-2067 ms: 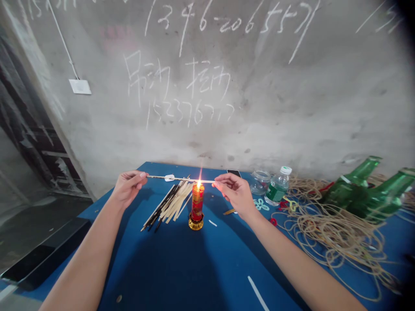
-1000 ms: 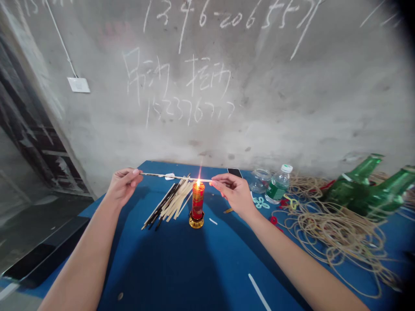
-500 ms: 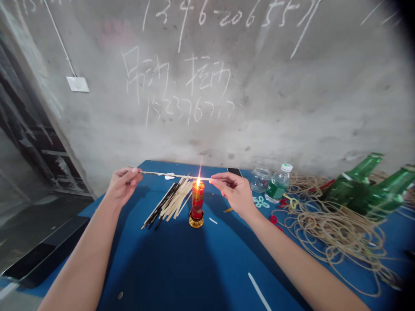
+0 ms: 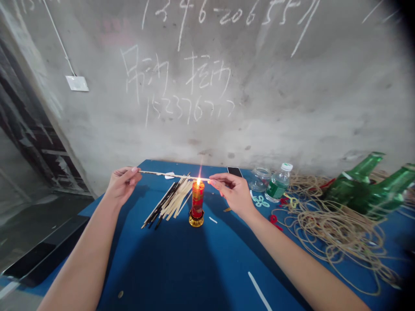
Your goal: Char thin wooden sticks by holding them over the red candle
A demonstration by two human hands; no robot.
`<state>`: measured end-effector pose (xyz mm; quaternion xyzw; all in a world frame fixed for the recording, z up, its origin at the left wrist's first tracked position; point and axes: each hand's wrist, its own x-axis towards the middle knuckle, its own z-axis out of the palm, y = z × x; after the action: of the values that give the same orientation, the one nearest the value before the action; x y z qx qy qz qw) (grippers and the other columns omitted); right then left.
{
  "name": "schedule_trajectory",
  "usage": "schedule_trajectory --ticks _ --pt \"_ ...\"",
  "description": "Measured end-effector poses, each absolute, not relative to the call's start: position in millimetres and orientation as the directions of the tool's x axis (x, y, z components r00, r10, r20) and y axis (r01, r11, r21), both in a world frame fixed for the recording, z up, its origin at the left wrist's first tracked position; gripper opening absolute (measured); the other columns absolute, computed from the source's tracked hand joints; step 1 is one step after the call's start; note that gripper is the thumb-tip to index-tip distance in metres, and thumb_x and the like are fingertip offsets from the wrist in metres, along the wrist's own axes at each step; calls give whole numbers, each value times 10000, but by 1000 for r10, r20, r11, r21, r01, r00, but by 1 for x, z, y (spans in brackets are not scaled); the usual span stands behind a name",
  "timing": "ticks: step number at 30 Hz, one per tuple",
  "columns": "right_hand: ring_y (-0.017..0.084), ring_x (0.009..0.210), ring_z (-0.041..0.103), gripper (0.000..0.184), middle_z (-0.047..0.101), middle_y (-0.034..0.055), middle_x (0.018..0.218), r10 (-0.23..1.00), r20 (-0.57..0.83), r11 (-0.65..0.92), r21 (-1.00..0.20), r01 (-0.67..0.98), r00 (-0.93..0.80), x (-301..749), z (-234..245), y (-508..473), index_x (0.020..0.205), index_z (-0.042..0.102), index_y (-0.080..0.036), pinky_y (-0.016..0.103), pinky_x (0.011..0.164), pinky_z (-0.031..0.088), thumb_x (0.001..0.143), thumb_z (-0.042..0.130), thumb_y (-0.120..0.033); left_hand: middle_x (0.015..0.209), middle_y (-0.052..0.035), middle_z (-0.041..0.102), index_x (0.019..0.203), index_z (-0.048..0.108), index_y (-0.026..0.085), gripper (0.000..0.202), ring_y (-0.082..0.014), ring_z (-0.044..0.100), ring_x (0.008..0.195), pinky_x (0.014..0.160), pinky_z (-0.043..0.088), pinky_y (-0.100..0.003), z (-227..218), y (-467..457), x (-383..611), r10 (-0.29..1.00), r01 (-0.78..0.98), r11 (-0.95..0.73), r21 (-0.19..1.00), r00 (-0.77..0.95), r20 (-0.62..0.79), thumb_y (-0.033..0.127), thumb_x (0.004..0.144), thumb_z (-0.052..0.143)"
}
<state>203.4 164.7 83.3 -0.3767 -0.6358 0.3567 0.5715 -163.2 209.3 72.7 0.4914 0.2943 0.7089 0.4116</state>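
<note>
A thin, light-coloured strip (image 4: 177,176), perhaps bamboo or wood, stretches almost level between my two hands. Its left end is pinched between the thumb and fingers of my left hand (image 4: 123,185). My right hand (image 4: 232,190) pinches the other end, just right of the flame. Below the strip burns a red candle (image 4: 197,203) on a gold base (image 4: 196,220), and the flame meets the strip near my right fingertips. Left of the candle lies a bundle of pale strips (image 4: 177,201) with several black strips (image 4: 161,203) beside it.
On the blue table (image 4: 181,268), a coil of tan cord (image 4: 340,233), green glass bottles (image 4: 355,179), a water bottle (image 4: 279,183) and a glass jar (image 4: 260,179) stand at the right. A phone (image 4: 234,172) lies by the wall. A black box-like object (image 4: 45,252) is at the left edge.
My right hand has shifted very slightly left along with the strip. The strip still lies across the flame, and my left hand keeps its pinch.
</note>
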Motion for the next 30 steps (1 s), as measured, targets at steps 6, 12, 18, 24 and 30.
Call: schedule_trajectory --ticks 6,12,18,24,30 --pt "118 532 476 189 654 0 634 885 461 465 -880 94 -59 204 83 165 921 823 -271 270 480 374 814 801 -425 396 48 418 681 781 187 212 -66 332 456 506 305 -240 72 211 -164 877 -289 -481 828 -178 447 354 655 909" --pt "113 543 500 186 703 9 701 886 460 464 -881 95 -66 202 83 164 926 829 -276 270 498 401 820 795 -426 399 55 416 694 773 187 210 -61 340 457 518 320 -232 72 211 -165 875 -293 -484 824 -172 453 356 673 896" --pt "115 547 505 187 706 9 712 885 461 466 -879 106 -67 200 84 162 945 829 -278 275 510 412 837 776 -421 408 56 405 709 780 190 212 -63 349 462 519 328 -234 73 210 -165 867 -295 -498 815 -173 467 363 680 900" --pt "124 552 513 192 690 6 693 879 474 477 -872 110 -54 199 85 162 940 826 -271 283 525 420 843 773 -428 417 57 398 699 772 179 222 -57 346 455 508 321 -232 71 212 -166 869 -302 -494 815 -177 462 358 687 903" --pt "127 554 527 190 704 10 699 878 476 479 -870 120 -47 198 84 162 936 832 -274 283 529 429 842 775 -430 419 54 410 717 788 185 203 -65 345 467 514 326 -232 72 211 -167 862 -297 -507 809 -168 478 358 705 894"
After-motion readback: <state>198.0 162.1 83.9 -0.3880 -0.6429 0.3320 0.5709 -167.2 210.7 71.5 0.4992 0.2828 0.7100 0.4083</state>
